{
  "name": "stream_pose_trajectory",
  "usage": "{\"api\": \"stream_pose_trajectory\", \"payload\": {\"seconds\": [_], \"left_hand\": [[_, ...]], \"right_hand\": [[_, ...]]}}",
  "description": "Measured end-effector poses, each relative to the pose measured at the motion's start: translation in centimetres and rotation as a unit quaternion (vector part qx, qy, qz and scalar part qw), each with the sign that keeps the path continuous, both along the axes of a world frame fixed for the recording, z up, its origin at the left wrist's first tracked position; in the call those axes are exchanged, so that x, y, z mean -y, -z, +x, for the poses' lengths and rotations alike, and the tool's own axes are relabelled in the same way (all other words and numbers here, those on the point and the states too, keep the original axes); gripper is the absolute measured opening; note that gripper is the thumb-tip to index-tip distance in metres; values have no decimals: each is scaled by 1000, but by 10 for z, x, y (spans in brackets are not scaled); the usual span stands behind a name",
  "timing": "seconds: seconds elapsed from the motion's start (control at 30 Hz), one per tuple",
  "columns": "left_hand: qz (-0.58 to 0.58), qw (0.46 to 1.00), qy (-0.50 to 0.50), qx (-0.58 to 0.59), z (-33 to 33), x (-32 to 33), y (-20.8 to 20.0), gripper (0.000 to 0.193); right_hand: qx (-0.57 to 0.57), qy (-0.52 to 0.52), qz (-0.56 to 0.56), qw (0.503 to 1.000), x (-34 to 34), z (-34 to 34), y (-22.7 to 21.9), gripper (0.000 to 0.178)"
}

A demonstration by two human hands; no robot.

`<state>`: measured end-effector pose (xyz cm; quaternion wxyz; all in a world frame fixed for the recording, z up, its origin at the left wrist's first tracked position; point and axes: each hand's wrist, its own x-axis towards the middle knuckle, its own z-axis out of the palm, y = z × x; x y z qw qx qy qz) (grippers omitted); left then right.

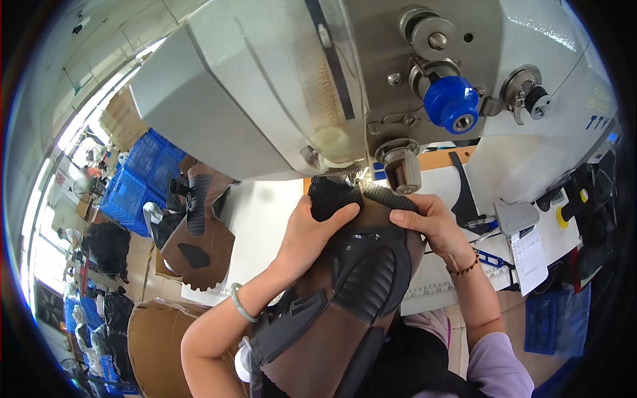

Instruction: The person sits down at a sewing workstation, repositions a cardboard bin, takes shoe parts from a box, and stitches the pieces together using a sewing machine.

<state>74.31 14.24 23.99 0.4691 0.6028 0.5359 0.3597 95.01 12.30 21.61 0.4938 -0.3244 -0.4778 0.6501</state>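
A brown and black leather boot upper with ribbed black padded panels runs from my lap up to the sewing machine. Its top edge lies under the machine head, by a lit spot where the needle area is partly hidden. My left hand grips the black padded edge on the left, thumb on top. On the other side, my right hand pinches the ribbed collar edge, with the thumb above and the fingers mostly underneath. A pale green bangle circles my left wrist, a beaded bracelet my right.
Left of the machine, more brown boot uppers are piled beside blue crates. A large cardboard box stands at lower left. Scissors, a paper slip and black pieces lie on the white table at right. A blue basket sits below.
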Motion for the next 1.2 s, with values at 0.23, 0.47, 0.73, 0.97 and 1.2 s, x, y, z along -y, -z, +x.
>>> {"api": "stream_pose_trajectory", "payload": {"seconds": [0.23,0.47,0.73,0.97,1.2], "left_hand": [[-6,1000,3,-23,-1,-8,1,58],[-29,999,11,-17,-9,-14,6,61],[-44,996,55,-62,-10,-10,-9,61],[-42,996,37,-68,-11,-13,-7,57],[-19,997,53,-59,-18,-23,-1,57]], "right_hand": [[5,-21,-1,1000,-5,4,7,36],[21,2,10,1000,-3,0,4,35],[24,6,22,999,-6,1,6,33],[-18,54,2,998,-4,-8,-4,16],[10,31,11,999,-7,-6,4,32]]}}
